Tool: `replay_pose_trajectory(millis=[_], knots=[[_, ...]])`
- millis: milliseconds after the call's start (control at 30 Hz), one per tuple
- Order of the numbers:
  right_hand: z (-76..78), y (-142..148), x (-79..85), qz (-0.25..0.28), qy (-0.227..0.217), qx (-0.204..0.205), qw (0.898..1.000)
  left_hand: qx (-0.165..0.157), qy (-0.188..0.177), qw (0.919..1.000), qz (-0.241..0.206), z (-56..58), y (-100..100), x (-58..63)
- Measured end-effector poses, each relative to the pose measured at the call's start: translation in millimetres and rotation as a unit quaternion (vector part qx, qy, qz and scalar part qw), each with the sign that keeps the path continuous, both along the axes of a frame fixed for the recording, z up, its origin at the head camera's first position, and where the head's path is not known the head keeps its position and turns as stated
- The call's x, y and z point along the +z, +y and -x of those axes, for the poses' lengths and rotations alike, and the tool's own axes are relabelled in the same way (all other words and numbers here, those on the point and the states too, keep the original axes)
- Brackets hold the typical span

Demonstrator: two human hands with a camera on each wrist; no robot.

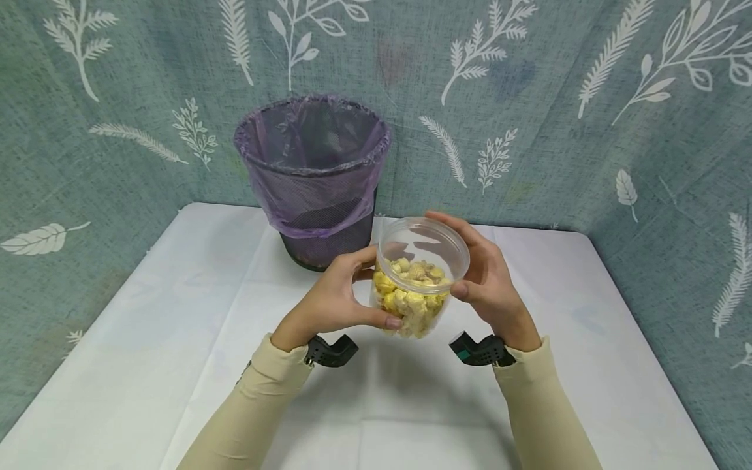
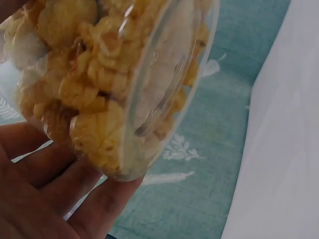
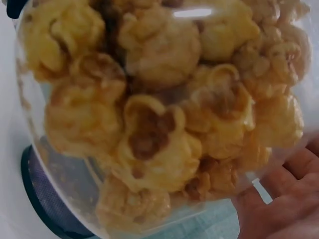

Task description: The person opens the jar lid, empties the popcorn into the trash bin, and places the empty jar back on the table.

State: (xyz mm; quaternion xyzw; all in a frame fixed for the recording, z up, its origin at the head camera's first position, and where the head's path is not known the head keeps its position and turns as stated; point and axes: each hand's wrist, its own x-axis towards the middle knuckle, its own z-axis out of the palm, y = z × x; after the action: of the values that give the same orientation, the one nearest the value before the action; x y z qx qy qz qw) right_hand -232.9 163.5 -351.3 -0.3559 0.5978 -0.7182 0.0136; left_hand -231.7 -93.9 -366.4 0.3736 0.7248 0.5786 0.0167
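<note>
Both hands hold a clear plastic jar [image 1: 411,300] above the table, its top tilted toward the head camera. Yellow popcorn [image 1: 414,303] fills its lower part, and whether a clear lid covers the top I cannot tell. On the jar's left side, the left hand [image 1: 337,294] grips the body, thumb low on the front. The right hand [image 1: 487,274] holds the right side near the rim, thumb at the front edge. Large popcorn pieces [image 3: 154,129] show through the jar wall in the right wrist view. Fingers [image 2: 94,199] of the left hand lie along the jar in the left wrist view.
Behind the jar and to its left stands a black mesh trash bin [image 1: 329,248] lined with a purple bag [image 1: 317,202]. A white cloth covers the table [image 1: 176,365]. Green leaf-patterned curtains [image 1: 546,163] hang close along the back and both sides.
</note>
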Motion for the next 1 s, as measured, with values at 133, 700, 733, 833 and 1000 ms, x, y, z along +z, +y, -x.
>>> replay_pose_trajectory(millis=[133, 700, 733, 833, 1000], knots=[[1.2, -0.8, 0.1, 0.011, 0.002, 0.020, 1.000, 0.017, 0.000, 0.9998, -0.003, -0.5, -0.3, -0.2], [-4.9, -34.2, -6.8, -0.014, 0.057, -0.212, 0.975, 0.227, 0.062, 0.9716, -0.020, 1.2, 14.8, -12.4], [-5.9, -37.6, -7.7, -0.024, 0.067, -0.229, 0.971, 0.244, 0.071, 0.9670, -0.012, 1.4, 16.3, -13.7], [-8.8, -45.6, -10.0, -0.043, 0.079, -0.266, 0.960, 0.284, 0.093, 0.9543, 0.013, 0.6, 21.4, -16.1], [-11.0, -50.8, -11.2, -0.045, 0.069, -0.296, 0.952, 0.308, 0.107, 0.9443, 0.045, -2.5, 26.9, -15.8]])
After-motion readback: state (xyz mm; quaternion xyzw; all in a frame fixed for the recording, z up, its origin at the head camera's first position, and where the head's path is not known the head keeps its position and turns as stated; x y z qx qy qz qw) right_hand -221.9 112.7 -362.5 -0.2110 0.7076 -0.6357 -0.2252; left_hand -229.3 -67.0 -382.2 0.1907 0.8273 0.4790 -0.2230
